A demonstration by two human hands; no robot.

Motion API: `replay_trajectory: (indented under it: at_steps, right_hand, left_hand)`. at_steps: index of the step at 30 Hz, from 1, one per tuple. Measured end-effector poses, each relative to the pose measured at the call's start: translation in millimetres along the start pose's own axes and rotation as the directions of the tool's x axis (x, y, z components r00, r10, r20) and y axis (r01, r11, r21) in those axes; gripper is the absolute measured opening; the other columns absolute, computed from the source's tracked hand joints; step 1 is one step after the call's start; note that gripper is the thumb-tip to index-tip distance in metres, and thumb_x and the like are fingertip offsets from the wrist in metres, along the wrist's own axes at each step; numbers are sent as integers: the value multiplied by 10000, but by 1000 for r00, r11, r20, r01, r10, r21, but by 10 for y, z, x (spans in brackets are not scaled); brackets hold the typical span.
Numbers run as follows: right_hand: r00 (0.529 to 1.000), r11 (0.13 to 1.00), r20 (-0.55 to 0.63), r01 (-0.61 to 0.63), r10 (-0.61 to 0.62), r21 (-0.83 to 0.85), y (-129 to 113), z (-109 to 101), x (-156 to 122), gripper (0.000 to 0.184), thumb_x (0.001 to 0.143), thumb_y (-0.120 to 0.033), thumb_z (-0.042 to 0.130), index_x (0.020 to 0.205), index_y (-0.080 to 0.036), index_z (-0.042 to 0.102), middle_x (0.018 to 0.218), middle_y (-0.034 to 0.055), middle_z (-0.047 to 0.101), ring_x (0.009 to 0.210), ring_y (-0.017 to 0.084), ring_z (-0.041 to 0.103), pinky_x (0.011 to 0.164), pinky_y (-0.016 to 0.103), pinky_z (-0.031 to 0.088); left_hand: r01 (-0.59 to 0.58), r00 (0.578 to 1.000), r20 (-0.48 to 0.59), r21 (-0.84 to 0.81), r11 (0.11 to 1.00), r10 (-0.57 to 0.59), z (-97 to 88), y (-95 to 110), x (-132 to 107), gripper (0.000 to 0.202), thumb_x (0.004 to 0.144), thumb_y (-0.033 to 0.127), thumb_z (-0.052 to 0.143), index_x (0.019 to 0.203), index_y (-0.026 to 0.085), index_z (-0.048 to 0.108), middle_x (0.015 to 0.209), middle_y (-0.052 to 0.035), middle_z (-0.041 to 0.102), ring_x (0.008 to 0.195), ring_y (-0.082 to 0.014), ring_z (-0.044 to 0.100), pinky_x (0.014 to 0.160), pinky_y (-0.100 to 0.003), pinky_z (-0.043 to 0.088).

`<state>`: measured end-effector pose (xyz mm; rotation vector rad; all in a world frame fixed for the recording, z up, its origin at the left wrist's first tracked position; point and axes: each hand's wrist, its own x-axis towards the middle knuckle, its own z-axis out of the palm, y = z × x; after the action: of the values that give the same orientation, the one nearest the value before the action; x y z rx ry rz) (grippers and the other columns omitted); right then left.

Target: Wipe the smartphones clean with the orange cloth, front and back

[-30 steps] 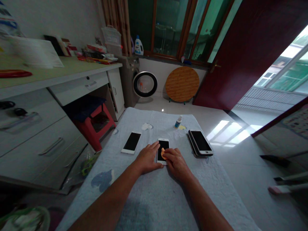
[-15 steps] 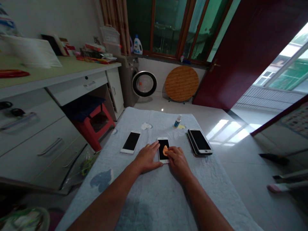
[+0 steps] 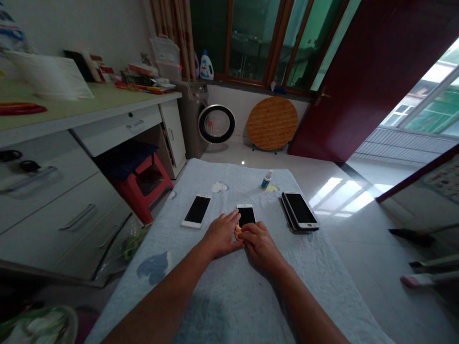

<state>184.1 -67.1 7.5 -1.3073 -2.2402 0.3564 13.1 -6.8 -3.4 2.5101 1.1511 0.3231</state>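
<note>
A white smartphone with a dark screen lies face up on the cloth-covered table, its lower part covered by my hands. My left hand holds it at the left side, fingertips by the upper left edge and thumb by the bottom. Pinched in the fingers of my right hand, a small orange cloth presses on the phone's lower left part. A second white smartphone rests to the left. On the right, another white phone sits on top of a dark, flat device.
A small spray bottle stands upright toward the table's far side. The blue patterned tablecloth reaches the table edges. A red stool and white drawers are on the left; a washing machine with its door ajar stands beyond.
My right hand has slid the orange cloth down and left across the phone screen, closer to my left thumb. My left hand keeps its place on the phone.
</note>
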Motion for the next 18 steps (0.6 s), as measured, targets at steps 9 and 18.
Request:
replay_trajectory:
  at_steps: [9,18]
  right_hand:
    - [1000,999,-7,-26,25,-28,115,-94,-51,247,728,-31,544,824,-190,708,903,49,607,866,189,485,790,331,401]
    - [982,987,-124,-150,142,-60,305,-121,-142,211,798,-70,525,832,-192,694,850,50,565,842,184,488,773,320,412]
  left_hand:
    - [-2,1000,17,-9,1000,2,2,-1,-4,815,740,560,604,1406,159,359,1525,-124,304,1358,-300,352,1116,-418,262]
    - [18,1000,15,-38,999,-17,10,-12,-9,831,709,498,653,1416,189,345,1533,-115,289,1369,-302,332,1125,-430,254]
